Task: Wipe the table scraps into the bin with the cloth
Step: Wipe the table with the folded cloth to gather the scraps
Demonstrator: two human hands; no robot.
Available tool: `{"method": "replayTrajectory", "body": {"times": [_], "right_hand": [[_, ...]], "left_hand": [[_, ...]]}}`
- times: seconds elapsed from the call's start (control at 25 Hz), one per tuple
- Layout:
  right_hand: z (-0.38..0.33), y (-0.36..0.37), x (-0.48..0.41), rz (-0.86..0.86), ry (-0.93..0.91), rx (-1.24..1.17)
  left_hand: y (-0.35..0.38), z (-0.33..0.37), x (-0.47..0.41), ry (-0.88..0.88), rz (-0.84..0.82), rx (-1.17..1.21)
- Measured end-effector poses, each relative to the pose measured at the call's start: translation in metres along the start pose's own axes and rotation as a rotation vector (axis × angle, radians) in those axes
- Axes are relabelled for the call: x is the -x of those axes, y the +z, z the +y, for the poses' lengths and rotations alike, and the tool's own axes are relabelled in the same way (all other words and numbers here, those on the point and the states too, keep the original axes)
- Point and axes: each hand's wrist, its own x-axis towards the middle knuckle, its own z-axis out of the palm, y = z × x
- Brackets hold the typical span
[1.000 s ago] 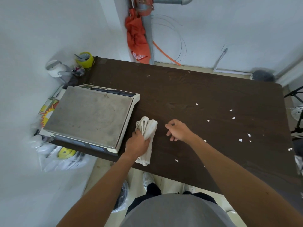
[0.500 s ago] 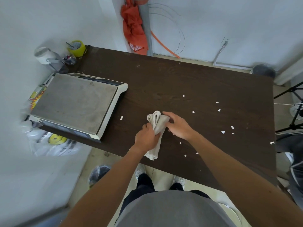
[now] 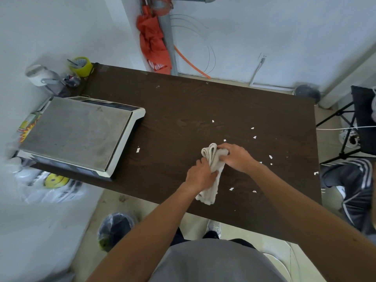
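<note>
left hand (image 3: 200, 173) curled over middle of the cloth (image 3: 208, 152), knuckles up, right hand (image 3: 236, 159) just ahead and to its right, fingers pinched on the folded end, hands nearly touching, both forearms bare, angled inward

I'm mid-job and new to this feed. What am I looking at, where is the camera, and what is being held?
There is no machine here: a person works with two bare hands. The single camera is worn on the person's head and looks forward and down, so both arms come in from the bottom edge. The left hand and the right hand both grip a folded off-white cloth that lies on a dark brown wood-grain table. Small white scraps are scattered over the table, most of them to the right of the cloth and one near a grey-topped white weighing scale at the left. On the floor, below the table's near edge, stands a bin lined with a black bag.
</note>
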Motion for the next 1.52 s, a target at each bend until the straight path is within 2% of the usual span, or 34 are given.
{"method": "replayTrajectory", "body": {"times": [0.24,0.48,0.84,1.0,1.16,1.52], "right_hand": [[-0.001,-0.013,0.001,0.01,0.043,-0.055],[-0.055,0.007,-0.014,-0.059,-0.103,-0.048],[-0.167,0.084,-0.044,-0.236,-0.332,0.123],[-0.197,0.114,-0.049,-0.258,-0.396,0.166],[-0.201,0.124,-0.054,-0.293,-0.408,0.185],[-0.148,0.087,-0.059,-0.218,-0.307,0.201]], "left_hand": [[-0.017,-0.008,-0.012,0.063,-0.003,0.05],[-0.053,-0.066,-0.006,-0.001,0.081,0.042],[-0.084,-0.178,0.037,-0.334,0.222,-0.012],[-0.084,-0.21,0.046,-0.488,0.281,0.082],[-0.076,-0.209,0.045,-0.544,0.248,0.127],[-0.042,-0.145,0.035,-0.386,0.177,0.122]]}}
